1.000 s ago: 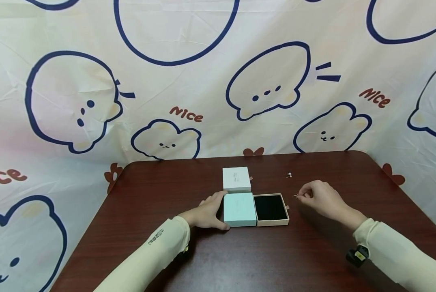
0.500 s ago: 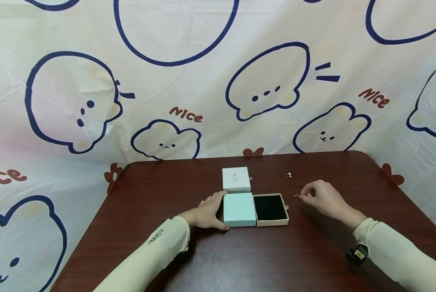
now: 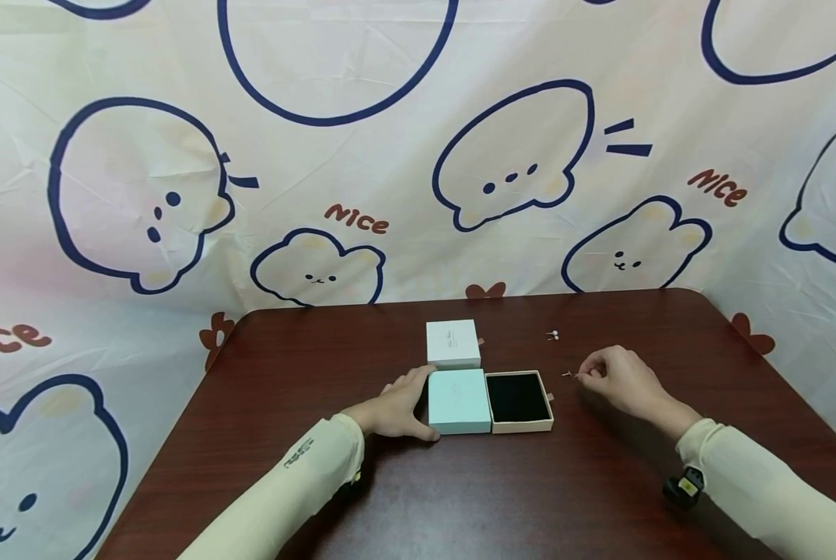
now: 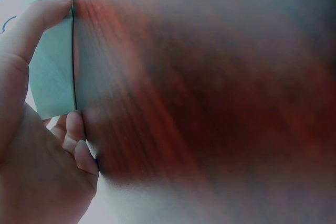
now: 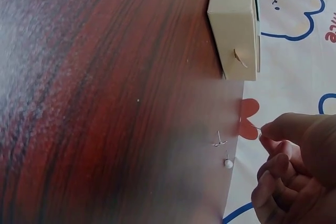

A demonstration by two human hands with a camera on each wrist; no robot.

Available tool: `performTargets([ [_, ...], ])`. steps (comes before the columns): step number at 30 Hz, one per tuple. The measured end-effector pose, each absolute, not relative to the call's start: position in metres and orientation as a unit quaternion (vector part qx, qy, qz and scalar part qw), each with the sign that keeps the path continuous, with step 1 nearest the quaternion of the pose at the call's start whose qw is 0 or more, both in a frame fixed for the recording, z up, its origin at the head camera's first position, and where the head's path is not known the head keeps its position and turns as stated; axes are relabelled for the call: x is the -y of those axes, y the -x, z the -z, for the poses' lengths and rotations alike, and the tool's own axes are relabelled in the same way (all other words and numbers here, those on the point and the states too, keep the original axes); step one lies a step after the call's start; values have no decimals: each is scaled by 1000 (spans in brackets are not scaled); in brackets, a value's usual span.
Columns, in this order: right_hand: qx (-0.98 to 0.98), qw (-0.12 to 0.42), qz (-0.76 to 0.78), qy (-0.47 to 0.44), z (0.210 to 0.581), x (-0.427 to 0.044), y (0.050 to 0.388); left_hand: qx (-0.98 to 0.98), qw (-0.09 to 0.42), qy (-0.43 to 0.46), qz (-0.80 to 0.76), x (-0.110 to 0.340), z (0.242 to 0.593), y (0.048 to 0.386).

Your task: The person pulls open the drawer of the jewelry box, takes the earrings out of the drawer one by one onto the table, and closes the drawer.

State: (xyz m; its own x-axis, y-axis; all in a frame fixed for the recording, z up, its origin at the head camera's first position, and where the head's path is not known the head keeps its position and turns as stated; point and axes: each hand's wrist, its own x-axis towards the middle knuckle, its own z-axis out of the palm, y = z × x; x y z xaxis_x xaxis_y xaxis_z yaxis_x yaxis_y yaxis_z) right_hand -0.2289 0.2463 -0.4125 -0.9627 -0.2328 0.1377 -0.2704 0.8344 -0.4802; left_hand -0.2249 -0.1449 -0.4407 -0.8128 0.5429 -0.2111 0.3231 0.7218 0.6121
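My left hand (image 3: 393, 407) spans the left side of a teal jewellery box (image 3: 459, 402), thumb at the near corner and fingers at the far one. In the left wrist view the thumb presses on the edge of the box (image 4: 55, 61). Attached to its right side, a drawer with a black pad (image 3: 519, 398) is pulled out. My right hand (image 3: 617, 381) hovers just above the table, thumb and forefinger pinching a thin stud earring (image 5: 255, 127). Just left of its fingertips a small silver earring (image 3: 567, 374) lies on the table. Farther back lie pearl earrings (image 3: 554, 336).
A white jewellery box (image 3: 453, 344) stands directly behind the teal one, with a small pull tab on its right. Both boxes rest on a dark reddish wooden table (image 3: 418, 498). A printed cloth (image 3: 411, 155) hangs along the table's back and sides.
My right hand has shifted slightly right, away from the silver earring on the table, and a gap now shows between them. The left hand and the boxes stay put.
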Motion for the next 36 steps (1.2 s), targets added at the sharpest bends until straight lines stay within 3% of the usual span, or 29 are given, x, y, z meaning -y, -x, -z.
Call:
performTargets([
  [36, 955, 23, -279, -99, 433, -244, 239, -909, 193, -236, -285, 144, 439, 224],
])
